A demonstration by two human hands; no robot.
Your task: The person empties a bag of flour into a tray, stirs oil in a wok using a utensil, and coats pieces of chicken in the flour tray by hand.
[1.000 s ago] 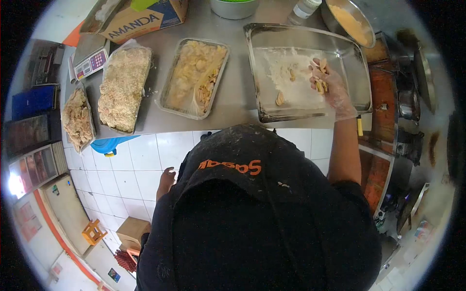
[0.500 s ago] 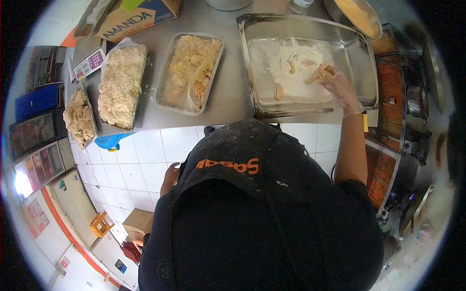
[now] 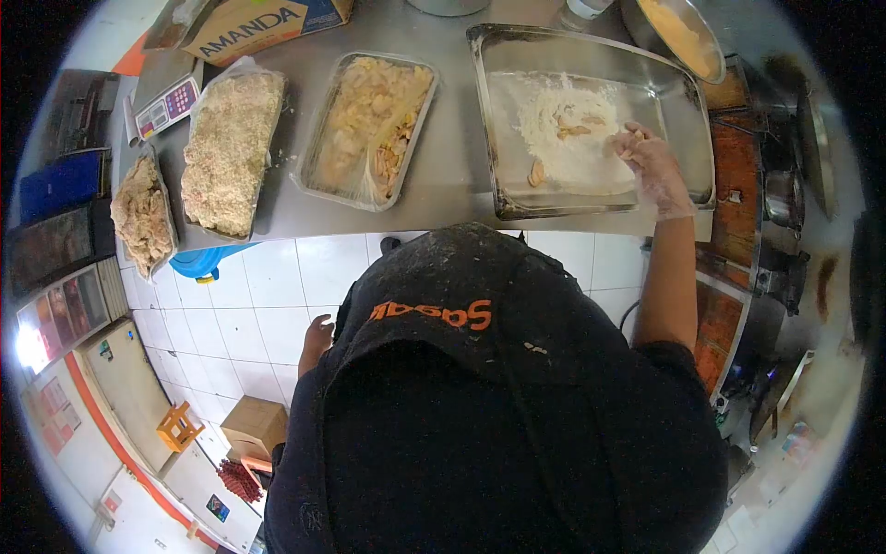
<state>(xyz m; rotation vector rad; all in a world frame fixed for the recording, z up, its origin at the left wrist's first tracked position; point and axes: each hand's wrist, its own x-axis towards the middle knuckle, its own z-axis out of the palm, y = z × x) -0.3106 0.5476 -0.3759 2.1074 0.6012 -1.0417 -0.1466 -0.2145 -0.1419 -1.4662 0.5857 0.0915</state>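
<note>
My right hand (image 3: 651,166), in a clear plastic glove, is over the right part of a deep metal tray (image 3: 604,209). Its fingers are drawn together above white flour (image 3: 544,115); whatever may be between them is hidden. Pale meat pieces lie in the flour, one piece (image 3: 573,130) just left of my fingers and another piece (image 3: 536,173) nearer the front. Bare and away from the worktop, my left hand (image 3: 318,334) hangs low beside my dark clothing, its fingers slightly apart and nothing seen in them.
Left of the metal tray, a clear container (image 3: 318,189) holds raw meat pieces. Farther left are a tray of coated pieces (image 3: 231,152), a smaller one (image 3: 143,217) and a scale (image 3: 168,109). A cardboard box (image 3: 254,32) and a bowl of orange-yellow powder (image 3: 678,37) stand behind.
My right hand has moved slightly away from the middle of the flour, and a meat piece now lies there beside the others. The view has shifted a little. My left hand's fingers show more.
</note>
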